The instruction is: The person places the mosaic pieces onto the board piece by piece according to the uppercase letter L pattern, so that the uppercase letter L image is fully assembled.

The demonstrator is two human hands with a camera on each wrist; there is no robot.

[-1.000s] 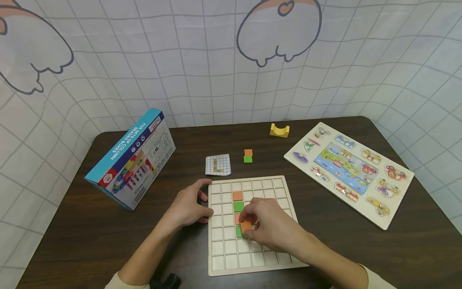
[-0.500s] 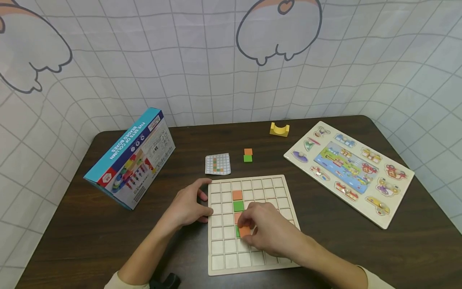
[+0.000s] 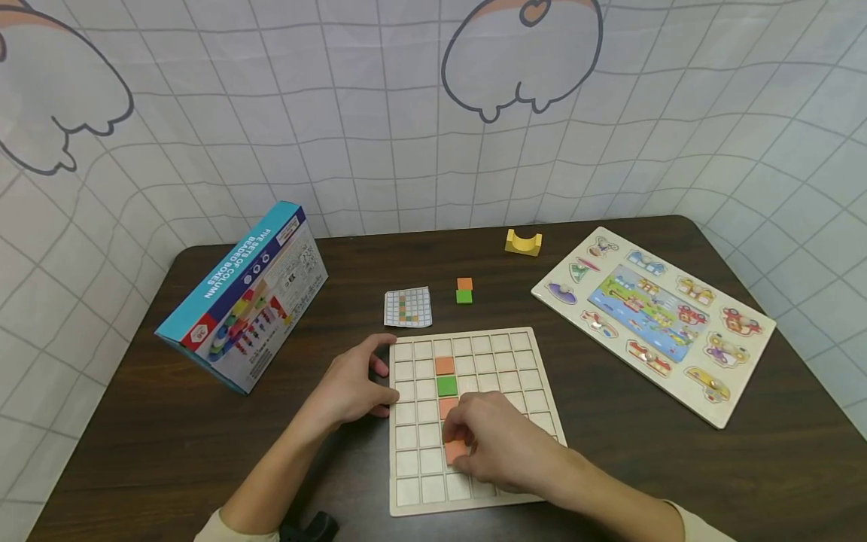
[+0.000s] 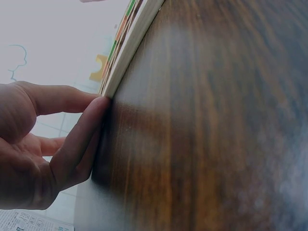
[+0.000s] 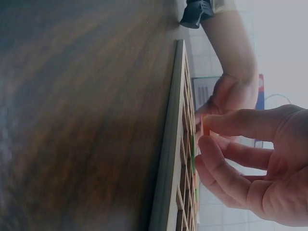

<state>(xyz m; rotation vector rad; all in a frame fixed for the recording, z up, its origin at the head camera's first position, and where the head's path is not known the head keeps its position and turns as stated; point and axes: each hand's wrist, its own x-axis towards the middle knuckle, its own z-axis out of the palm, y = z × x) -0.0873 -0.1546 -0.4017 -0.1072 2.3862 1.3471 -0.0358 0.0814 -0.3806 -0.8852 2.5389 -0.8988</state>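
Note:
My right hand (image 3: 508,444) pinches an orange square tile (image 3: 455,452) between thumb and fingers, low over the wooden grid board (image 3: 501,366). In the right wrist view the tile (image 5: 206,124) shows edge-on at the fingertips. The third column from the left holds an orange tile (image 3: 444,366), a green tile (image 3: 446,386) and another orange tile (image 3: 448,408); a further green one is mostly hidden by my fingers. My left hand (image 3: 352,382) touches the board's left edge with spread thumb and fingers; the left wrist view shows its fingertips (image 4: 103,101) against that edge.
Beyond the board lie a printed grid card (image 3: 408,307), a loose orange tile (image 3: 464,284) and a loose green tile (image 3: 463,297). A yellow arched block (image 3: 524,243) stands farther back. A toy box (image 3: 250,301) is at left, a peg puzzle (image 3: 650,324) at right.
My right hand has moved slightly toward the near side with the orange tile, from beside the lower green tile to just below it. The left hand stays at the board's edge.

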